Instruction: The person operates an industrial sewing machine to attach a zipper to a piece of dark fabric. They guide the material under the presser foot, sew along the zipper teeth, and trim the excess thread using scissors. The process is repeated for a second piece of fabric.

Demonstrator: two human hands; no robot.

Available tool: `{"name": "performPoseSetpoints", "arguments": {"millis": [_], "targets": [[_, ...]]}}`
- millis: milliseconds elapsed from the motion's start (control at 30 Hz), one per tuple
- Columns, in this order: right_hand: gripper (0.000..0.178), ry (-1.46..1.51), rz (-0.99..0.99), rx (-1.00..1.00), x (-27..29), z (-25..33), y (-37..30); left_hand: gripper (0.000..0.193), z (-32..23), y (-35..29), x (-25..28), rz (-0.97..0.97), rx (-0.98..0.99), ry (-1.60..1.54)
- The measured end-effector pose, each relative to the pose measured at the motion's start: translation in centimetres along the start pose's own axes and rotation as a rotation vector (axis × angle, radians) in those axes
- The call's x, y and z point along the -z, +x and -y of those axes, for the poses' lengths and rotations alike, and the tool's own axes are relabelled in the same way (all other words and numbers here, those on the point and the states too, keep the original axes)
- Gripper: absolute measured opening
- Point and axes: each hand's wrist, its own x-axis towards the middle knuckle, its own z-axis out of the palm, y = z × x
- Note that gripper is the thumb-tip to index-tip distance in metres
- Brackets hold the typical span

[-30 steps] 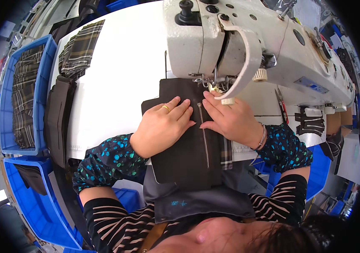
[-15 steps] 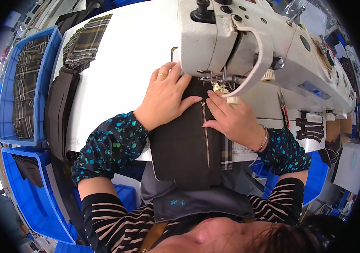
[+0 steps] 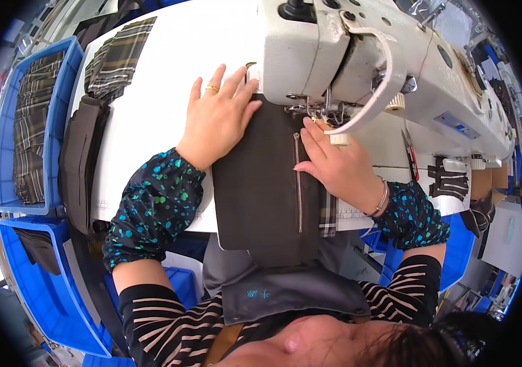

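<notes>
A dark brown fabric panel [image 3: 255, 189] with a metal zipper [image 3: 298, 183] lies under the sewing machine [image 3: 291, 58], its near end hanging over the table edge. Plaid cloth [image 3: 328, 214] shows beneath its right side. My left hand [image 3: 219, 116] rests with fingers spread at the panel's far left edge, partly on the white table. Flat on the panel, right of the zipper, lies my right hand [image 3: 340, 162]; its fingertips are close to the presser foot [image 3: 319, 116] and its thumb is beside the zipper. The needle point is hard to make out.
Left on the table [image 3: 157, 104] lie folded plaid cloth [image 3: 120, 55] and a stack of dark pieces [image 3: 80, 165]. Blue bins [image 3: 68, 79] stand beyond them. Red-handled snips [image 3: 410, 156] and small dark strips [image 3: 449, 180] lie to the right of the machine.
The panel has slid a little away from me under the machine. My left hand has shifted left and farther away, its fingers spreading. My right hand has edged slightly forward.
</notes>
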Motion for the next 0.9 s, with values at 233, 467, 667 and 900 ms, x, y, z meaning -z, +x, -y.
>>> {"name": "performPoseSetpoints", "arguments": {"millis": [233, 467, 667, 900], "targets": [[0.065, -0.023, 0.057, -0.016, 0.3, 0.0, 0.0, 0.028, 1.9, 2.8, -1.8, -0.038, 0.002, -0.418], [0.057, 0.019, -0.053, -0.007, -0.1, 0.0, 0.5, 0.019, 1.8, 3.4, -3.2, -0.171, -0.100, -0.221], [0.050, 0.088, -0.050, -0.042, -1.0, -0.7, 0.7, 0.020, -1.2, -0.3, 1.6, -0.128, -0.128, -0.077], [0.056, 0.015, -0.066, -0.052, -1.1, -0.6, 0.8, 0.059, -2.8, -1.4, 2.1, 0.062, -0.163, -0.195]]}}
